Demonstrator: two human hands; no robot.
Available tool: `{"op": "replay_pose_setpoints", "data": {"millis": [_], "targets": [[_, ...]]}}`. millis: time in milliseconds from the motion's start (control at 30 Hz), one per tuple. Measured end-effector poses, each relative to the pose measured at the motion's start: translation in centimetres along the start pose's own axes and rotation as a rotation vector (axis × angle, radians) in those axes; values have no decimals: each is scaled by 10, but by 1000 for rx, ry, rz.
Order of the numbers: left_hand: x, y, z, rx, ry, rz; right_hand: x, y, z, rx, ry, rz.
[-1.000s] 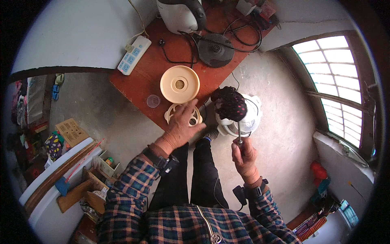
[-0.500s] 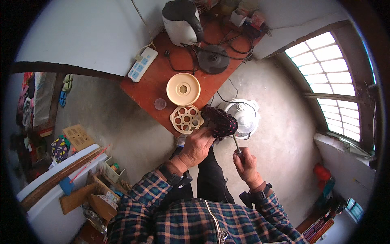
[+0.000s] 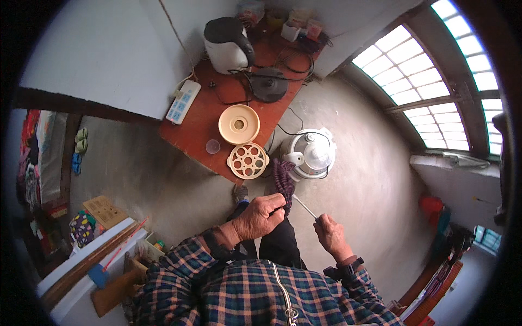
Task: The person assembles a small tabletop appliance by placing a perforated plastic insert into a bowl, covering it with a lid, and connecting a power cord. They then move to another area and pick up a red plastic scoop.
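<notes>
Two bare hands show in the head view, both low in the middle of the frame. The left hand (image 3: 260, 216) is nearly closed, its fingers curled in and pinching the lower end of a dark purple cloth bundle (image 3: 283, 176); how firmly it grips, I cannot tell. The right hand (image 3: 333, 238), farther to the right, is closed around the near end of a thin rod (image 3: 305, 207), which slants up and left to meet the cloth beside the left fingertips. The bundle hangs elongated near the centre of the frame, above the left hand and to the upper left of the right one. Just right of it, a white round appliance (image 3: 317, 157) with a clear domed lid sits on the floor (image 3: 375, 179). Left of the cloth, near the corner of a red-brown bench (image 3: 193, 138), lie a cream tray with round holes (image 3: 248, 161), a cream dish (image 3: 239, 133) and a small clear cup (image 3: 213, 146).
</notes>
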State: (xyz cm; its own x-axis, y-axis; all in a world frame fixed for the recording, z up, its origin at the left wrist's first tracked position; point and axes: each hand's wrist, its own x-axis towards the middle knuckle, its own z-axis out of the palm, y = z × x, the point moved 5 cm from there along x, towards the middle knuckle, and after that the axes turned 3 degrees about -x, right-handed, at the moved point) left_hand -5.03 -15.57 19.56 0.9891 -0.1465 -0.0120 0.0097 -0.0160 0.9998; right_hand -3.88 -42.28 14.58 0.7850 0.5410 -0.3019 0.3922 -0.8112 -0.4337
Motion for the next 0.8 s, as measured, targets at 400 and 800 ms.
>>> {"op": "replay_pose_setpoints", "data": {"millis": [400, 800], "targets": [[15, -17, 108, -48, -379, -131, -44, 42, 0, 458, -166, 435], [87, -26, 300, 18, -573, -278, -124, 219, 3, 758, 170, 297]]}}
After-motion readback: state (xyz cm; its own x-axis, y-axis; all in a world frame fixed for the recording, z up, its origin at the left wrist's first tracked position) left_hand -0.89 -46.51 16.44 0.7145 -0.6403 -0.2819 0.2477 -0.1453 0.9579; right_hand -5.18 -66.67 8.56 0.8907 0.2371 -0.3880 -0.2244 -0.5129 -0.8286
